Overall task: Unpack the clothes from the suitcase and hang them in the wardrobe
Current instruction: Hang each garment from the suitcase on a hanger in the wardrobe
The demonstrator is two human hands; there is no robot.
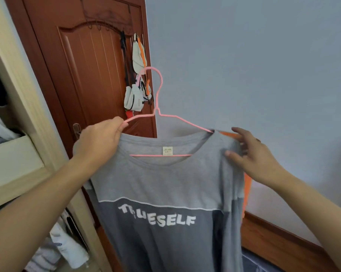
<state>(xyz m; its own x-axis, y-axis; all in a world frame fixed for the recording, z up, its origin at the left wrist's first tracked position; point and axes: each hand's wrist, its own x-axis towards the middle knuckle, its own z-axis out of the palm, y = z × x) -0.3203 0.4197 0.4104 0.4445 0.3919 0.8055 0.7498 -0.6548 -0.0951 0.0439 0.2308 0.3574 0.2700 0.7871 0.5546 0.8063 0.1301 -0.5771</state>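
A grey T-shirt point(165, 185) with white lettering hangs in front of me, partly on a pink wire hanger point(159, 95). The hanger's right arm runs inside the collar; its left arm sticks out above the left shoulder. My left hand point(101, 140) grips that bare left arm together with the shirt's shoulder fabric. My right hand point(250, 154) pinches the shirt's right shoulder, thumb in front and fingers spread behind. An orange strip point(247, 191) shows behind the right sleeve. The cream wardrobe point(18, 150) stands at the left, with clothes inside. No suitcase is in view.
A red-brown door point(91, 75) stands behind the hanger, with white pouches point(136, 95) hung on its hooks. A pale blue wall point(244, 55) fills the right. Wooden skirting point(283, 240) runs along the lower right. Folded clothes point(67, 250) lie low in the wardrobe.
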